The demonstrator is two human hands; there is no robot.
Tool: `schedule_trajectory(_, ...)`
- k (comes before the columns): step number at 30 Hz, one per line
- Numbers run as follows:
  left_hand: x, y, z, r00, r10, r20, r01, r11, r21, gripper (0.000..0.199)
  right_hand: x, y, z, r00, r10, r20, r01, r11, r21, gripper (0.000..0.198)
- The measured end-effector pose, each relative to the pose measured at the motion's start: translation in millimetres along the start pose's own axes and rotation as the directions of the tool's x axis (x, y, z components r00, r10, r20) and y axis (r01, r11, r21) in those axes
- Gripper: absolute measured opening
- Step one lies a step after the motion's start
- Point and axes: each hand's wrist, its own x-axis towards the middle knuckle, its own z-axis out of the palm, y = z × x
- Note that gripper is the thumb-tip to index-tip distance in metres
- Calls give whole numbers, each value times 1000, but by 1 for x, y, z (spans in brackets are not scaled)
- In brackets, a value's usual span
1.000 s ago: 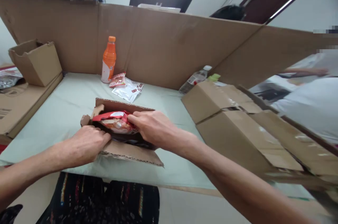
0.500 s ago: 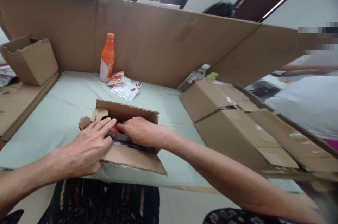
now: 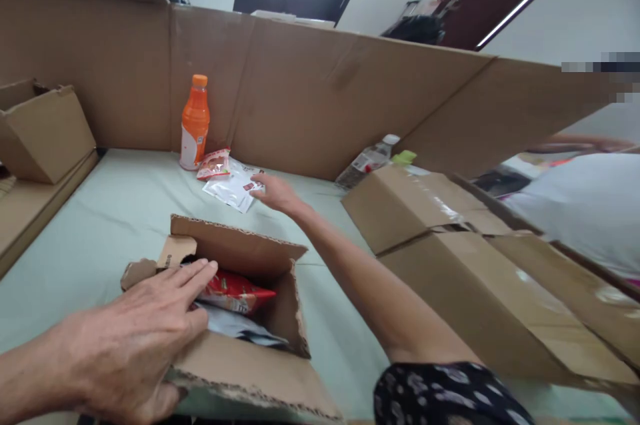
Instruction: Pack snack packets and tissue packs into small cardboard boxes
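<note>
An open cardboard box (image 3: 260, 378) with raised flaps stands before me. Inside it lie a red snack bag (image 3: 240, 293) and a silvery-grey packet (image 3: 240, 326). My left hand (image 3: 145, 325) lies over the box's left end, fingers stretched out, tips by the red bag; its thumb side covers part of the front flap. Farther back, my right hand (image 3: 275, 193) is at the right edge of a flat white packet (image 3: 233, 188), thumb and fingers apart. A small red-and-clear snack packet (image 3: 215, 165) overlaps the white one, beside an orange drink bottle (image 3: 195, 123).
A cardboard wall (image 3: 295, 91) closes off the table's back. Taped cardboard boxes (image 3: 450, 278) stand at the right, with a clear plastic bottle (image 3: 367, 161) leaning behind them. Another open carton (image 3: 50, 135) is at left. A person in a white top (image 3: 580, 205) is beyond the right boxes.
My right hand has come out of the box and reached back to the white packet. The red bag in the box now shows more fully. My left hand stays at the box; the view has shifted.
</note>
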Motion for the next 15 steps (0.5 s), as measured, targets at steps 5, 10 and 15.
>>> schedule_trajectory(5,12,-7,-12,991,-21,130,20,1000,2,50,60,6,49,991,98,94,-90,992,-83,40)
schedule_trajectory(10,19,-11,-12,992,-27,126,32,999,-32,44,85,7,56,970,181,161,-167,981,-97,45)
schedule_trajectory(15,26,-6,-14,983,-51,177,53,999,-4,56,65,7,43,960,156,232,-168,985,32,28)
